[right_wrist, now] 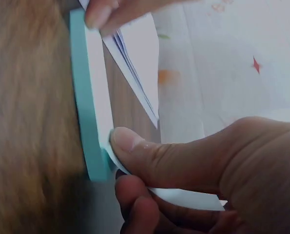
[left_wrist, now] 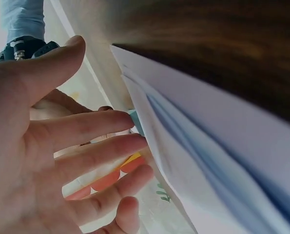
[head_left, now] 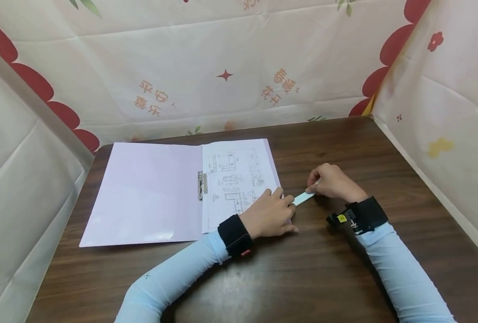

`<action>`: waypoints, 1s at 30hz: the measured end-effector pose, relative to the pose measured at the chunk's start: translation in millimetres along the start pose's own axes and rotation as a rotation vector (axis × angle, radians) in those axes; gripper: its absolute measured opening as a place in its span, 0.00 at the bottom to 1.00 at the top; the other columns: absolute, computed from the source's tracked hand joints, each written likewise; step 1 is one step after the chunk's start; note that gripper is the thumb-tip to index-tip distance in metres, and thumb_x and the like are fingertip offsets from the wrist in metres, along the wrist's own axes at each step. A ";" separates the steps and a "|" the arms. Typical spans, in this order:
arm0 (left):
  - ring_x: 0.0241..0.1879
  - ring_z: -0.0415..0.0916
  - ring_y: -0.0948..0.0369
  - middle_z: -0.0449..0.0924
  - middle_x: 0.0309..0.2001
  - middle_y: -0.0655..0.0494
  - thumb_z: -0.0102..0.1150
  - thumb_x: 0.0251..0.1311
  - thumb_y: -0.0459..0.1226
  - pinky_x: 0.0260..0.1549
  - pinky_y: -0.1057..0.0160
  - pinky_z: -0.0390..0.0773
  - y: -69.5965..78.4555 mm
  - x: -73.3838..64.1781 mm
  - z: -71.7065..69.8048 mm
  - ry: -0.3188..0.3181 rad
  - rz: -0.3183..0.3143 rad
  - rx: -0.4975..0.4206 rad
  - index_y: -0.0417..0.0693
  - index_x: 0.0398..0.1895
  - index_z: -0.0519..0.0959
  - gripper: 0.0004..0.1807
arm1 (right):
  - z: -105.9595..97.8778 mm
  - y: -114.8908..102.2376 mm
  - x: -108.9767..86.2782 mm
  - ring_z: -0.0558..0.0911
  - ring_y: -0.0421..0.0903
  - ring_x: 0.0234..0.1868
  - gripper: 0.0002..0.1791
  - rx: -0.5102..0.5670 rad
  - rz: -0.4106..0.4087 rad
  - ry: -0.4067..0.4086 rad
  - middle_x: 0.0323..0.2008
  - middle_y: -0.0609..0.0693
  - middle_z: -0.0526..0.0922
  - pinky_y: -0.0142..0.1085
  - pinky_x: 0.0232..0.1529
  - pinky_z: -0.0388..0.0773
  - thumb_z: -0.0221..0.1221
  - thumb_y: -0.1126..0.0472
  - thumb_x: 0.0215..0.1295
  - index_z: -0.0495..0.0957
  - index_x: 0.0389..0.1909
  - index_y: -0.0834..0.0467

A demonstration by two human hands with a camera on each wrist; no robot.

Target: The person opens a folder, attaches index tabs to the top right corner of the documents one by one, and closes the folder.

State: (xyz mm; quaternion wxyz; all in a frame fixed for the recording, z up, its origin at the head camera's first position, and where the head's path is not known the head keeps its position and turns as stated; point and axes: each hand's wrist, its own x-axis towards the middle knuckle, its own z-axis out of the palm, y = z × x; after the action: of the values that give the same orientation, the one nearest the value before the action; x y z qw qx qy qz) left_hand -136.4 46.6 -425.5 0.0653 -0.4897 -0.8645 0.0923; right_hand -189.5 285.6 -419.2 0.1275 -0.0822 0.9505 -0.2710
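A narrow teal-and-white strip (head_left: 303, 198) reaches from the right edge of the open folder toward my right hand (head_left: 333, 181). Thumb and fingers of that hand pinch the strip's near end in the right wrist view, where the strip (right_wrist: 97, 97) shows a teal side and a white face. A thin white piece bends away under the right thumb. My left hand (head_left: 270, 215) lies over the lower right corner of the drawing sheet (head_left: 223, 179), its fingers mostly straight in the left wrist view. Its fingertips touch the strip's far end by the folder's edge.
The lilac folder (head_left: 150, 193) lies open on the dark wooden table (head_left: 303, 278). A metal clip (head_left: 202, 185) sits at its spine. Several sheet edges (left_wrist: 193, 141) fan apart in the left wrist view. Patterned cloth (head_left: 223, 54) hangs behind the table and at both sides.
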 end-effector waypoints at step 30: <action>0.62 0.72 0.45 0.74 0.66 0.47 0.58 0.68 0.62 0.58 0.39 0.75 -81.3 -54.0 14.5 -0.166 -0.406 -0.350 0.55 0.71 0.74 0.34 | 2.3 -53.8 158.9 0.81 0.54 0.42 0.07 0.269 0.016 0.115 0.46 0.57 0.84 0.38 0.39 0.79 0.67 0.60 0.65 0.85 0.41 0.58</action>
State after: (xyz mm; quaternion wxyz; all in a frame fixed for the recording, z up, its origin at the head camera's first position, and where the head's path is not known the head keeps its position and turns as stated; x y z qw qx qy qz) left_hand -179.6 -42.1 -422.6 -0.0745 -0.3012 -0.9500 -0.0336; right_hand -335.7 203.4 -423.7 0.0848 -0.0412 0.9120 -0.3991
